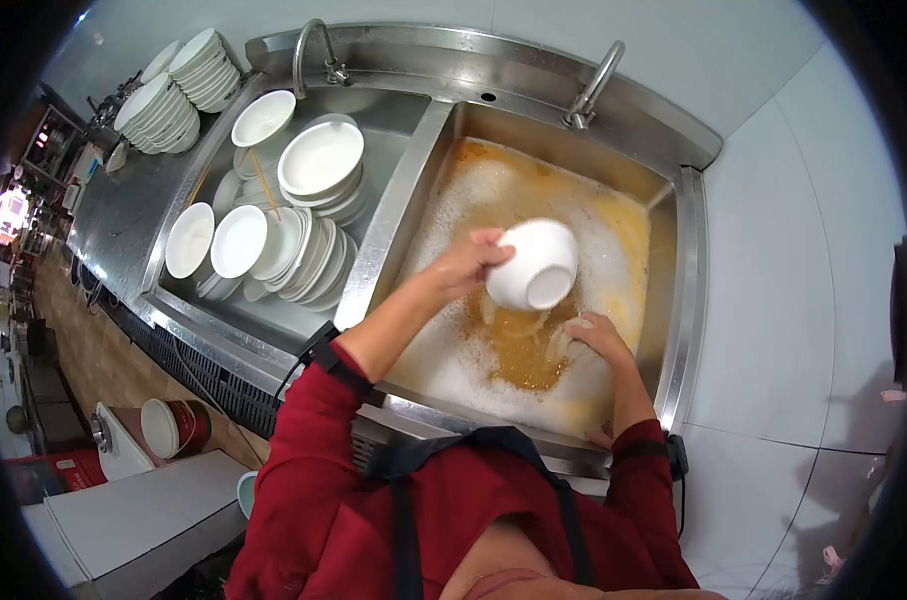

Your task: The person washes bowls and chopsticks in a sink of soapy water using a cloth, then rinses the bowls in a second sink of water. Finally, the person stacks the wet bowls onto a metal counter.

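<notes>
Over the right basin [686,290] of foamy, brownish water, my left hand [471,263] grips the rim of a white bowl [534,265]. The bowl is tilted, with its base turned toward me. To the right and lower, my right hand [599,338] is closed around a pale cloth [564,345] at the water's surface, just below the bowl. Foam hides whatever lies under the water.
The left basin [394,150] holds white bowls [321,160], stacked plates [319,260] and chopsticks [265,183] in water. Two faucets [596,85] rise behind the basins. Bowl stacks [159,115] stand on the steel counter [124,215]. A bucket [162,428] is at the lower left.
</notes>
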`<state>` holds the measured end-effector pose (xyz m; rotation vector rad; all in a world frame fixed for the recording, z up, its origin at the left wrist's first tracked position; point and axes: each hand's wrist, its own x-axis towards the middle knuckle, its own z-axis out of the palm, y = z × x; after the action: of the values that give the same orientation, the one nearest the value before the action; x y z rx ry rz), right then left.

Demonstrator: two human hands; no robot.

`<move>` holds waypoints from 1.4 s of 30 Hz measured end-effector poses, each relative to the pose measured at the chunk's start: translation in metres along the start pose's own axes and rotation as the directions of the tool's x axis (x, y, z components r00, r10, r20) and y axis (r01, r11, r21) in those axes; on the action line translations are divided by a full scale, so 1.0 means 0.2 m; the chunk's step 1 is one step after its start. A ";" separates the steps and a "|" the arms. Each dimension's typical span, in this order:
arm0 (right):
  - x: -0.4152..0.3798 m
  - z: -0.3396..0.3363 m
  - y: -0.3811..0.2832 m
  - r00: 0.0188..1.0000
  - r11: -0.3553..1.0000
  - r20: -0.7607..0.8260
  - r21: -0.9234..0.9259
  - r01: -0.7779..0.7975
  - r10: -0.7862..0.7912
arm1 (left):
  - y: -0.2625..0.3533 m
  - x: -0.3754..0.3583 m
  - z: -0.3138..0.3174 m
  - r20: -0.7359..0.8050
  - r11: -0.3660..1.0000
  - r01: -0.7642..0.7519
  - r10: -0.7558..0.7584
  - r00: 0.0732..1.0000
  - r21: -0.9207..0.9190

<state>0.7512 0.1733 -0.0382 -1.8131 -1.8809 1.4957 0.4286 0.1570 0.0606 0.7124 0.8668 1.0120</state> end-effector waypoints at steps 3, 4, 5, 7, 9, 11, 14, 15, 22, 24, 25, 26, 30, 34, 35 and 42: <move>0.08 0.05 0.28 0.991 0.977 -0.086 -0.198 0.083 -0.102 | 0.38 -0.23 -0.06 -0.178 0.910 -0.342 0.386 0.905 0.236; 0.08 0.05 0.33 0.996 0.979 -0.070 -0.199 0.047 -0.063 | 0.47 -0.28 -0.14 -0.231 0.850 -0.412 0.495 0.838 0.328; 0.05 0.04 0.31 0.995 0.978 -0.074 -0.204 0.047 -0.064 | 0.52 -0.30 -0.29 -0.289 0.781 -0.435 0.587 0.756 0.448; -0.02 0.06 0.20 0.998 0.992 0.028 -0.119 -0.049 0.053 | 0.62 -0.40 -0.45 -0.356 0.651 -0.479 0.741 0.569 0.588; -0.06 0.09 0.14 0.998 0.987 -0.002 -0.148 -0.065 0.065 | 0.64 -0.45 -0.74 -0.472 0.585 -0.329 0.803 0.363 0.741; -0.10 0.12 0.16 0.995 0.980 -0.033 -0.173 -0.102 0.098 | 0.65 -0.49 -1.03 -0.471 0.503 -0.147 0.858 0.205 0.852; -0.06 0.14 0.25 0.995 0.959 -0.096 -0.277 -0.060 0.034 | 0.61 -0.52 -1.43 -0.509 0.513 -0.024 0.856 0.091 0.858; -0.05 0.14 0.28 0.996 0.940 -0.085 -0.337 -0.052 0.024 | 0.61 -0.52 -1.43 -0.540 0.541 -0.026 0.841 0.039 0.841; -0.01 0.14 0.42 0.997 0.815 -0.071 -0.579 -0.033 -0.010 | 0.46 -0.43 -1.80 -0.507 0.478 0.298 0.862 0.022 0.826; -0.06 0.12 0.31 0.998 0.788 -0.054 -0.613 -0.055 0.028 | 0.43 -0.40 -1.78 -0.591 0.577 0.138 0.801 0.099 0.805; -0.12 0.08 0.17 0.990 0.902 -0.057 -0.408 -0.143 0.132 | 0.41 -0.37 -1.82 -0.556 0.514 0.250 0.818 0.145 0.821; -0.15 0.05 0.08 0.975 0.958 -0.034 -0.184 -0.220 0.218 | 0.41 -0.36 -1.89 -0.522 0.439 0.358 0.833 0.181 0.824; -0.14 0.05 0.07 0.989 0.987 -0.084 -0.095 -0.128 0.121 | 0.35 -0.28 -2.14 -0.638 0.297 0.616 0.620 0.456 0.729; -0.05 0.10 0.27 0.981 0.976 -0.194 -0.215 -0.025 -0.018 | 0.49 -0.25 -1.56 -0.555 0.307 0.638 0.800 0.228 0.706; -0.05 0.10 0.24 0.980 0.972 -0.152 -0.177 -0.154 0.127 | 0.48 -0.22 -1.58 -0.302 0.103 0.594 0.921 0.246 0.798; -0.07 0.15 0.17 0.922 0.906 -0.181 -0.194 -0.375 0.343 | 0.51 0.12 -1.16 -0.376 0.019 0.449 0.579 0.723 0.893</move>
<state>0.7582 0.1389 -0.0709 -2.4137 -1.7790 1.2376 0.1900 0.2420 0.0273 1.6983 2.4723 0.4989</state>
